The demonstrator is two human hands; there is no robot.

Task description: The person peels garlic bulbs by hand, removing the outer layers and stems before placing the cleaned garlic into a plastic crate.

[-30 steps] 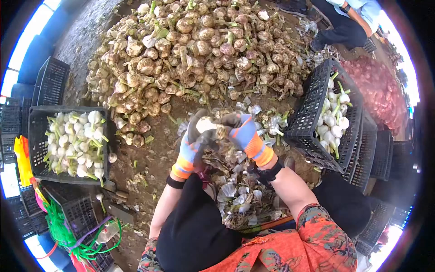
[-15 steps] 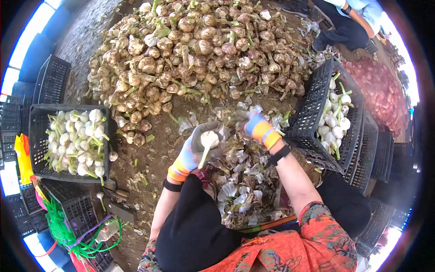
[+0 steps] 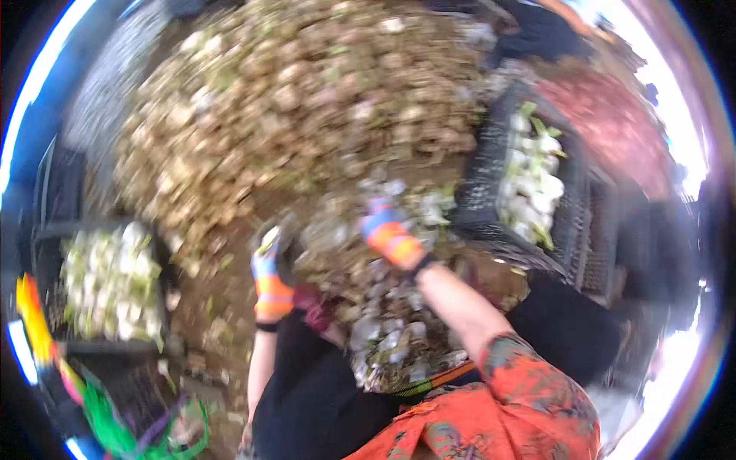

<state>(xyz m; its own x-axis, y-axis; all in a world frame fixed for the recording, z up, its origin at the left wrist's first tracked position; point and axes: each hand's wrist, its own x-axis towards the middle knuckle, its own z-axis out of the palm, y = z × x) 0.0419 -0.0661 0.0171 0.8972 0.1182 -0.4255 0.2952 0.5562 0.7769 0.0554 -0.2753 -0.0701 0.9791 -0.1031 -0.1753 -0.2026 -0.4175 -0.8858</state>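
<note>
My left hand (image 3: pixel 273 274), in a striped glove with dark palm, is closed around a pale garlic bulb (image 3: pixel 268 238); motion blur smears the bulb's outline. It is left of the scraps, between the heap of unpeeled garlic (image 3: pixel 299 100) and my left knee. My right hand (image 3: pixel 389 234), in a matching orange and blue glove, reaches over the loose garlic skins (image 3: pixel 391 337). Its fingertips are blurred, so I cannot see whether anything is in them. Cleaned white garlic bulbs (image 3: pixel 111 284) with green stems fill the left crate (image 3: pixel 165 287).
At right, a black crate (image 3: pixel 479 192) holds more white garlic bulbs (image 3: pixel 533 188), with further crates behind it. Red net sacks (image 3: pixel 606 119) lie beyond. Another person's dark-clothed leg (image 3: pixel 540 34) shows at top right. Green straps (image 3: pixel 107 422) hang at lower left.
My left hand has moved left with the garlic bulb, away from my right hand. The right hand has also shifted left in view. The whole view has swung and blurred.
</note>
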